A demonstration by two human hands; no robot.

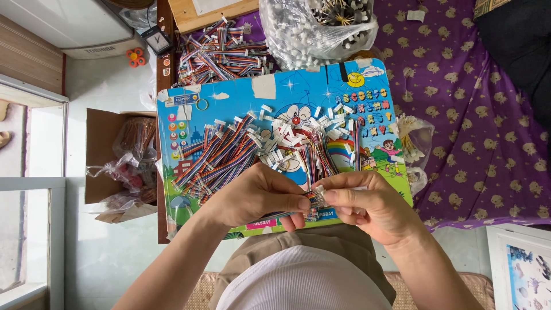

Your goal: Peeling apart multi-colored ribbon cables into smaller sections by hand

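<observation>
My left hand (pixel 258 198) and my right hand (pixel 367 204) meet over the near edge of a blue cartoon-printed board (pixel 229 103) resting on my lap. Between their fingertips they pinch a short multicoloured ribbon cable with a white connector (pixel 315 196). The left hand grips the wire end; the right thumb and forefinger press on the connector end. On the board lie a heap of finished ribbon cables (pixel 221 155) to the left and a scatter of loose white connectors and wires (pixel 298 140) in the middle.
More ribbon cables (pixel 221 54) are piled beyond the board. A clear bag of white parts (pixel 313 28) sits at the far edge. A purple patterned cloth (pixel 476 115) covers the right. An open cardboard box with bags (pixel 123 161) stands on the floor at left.
</observation>
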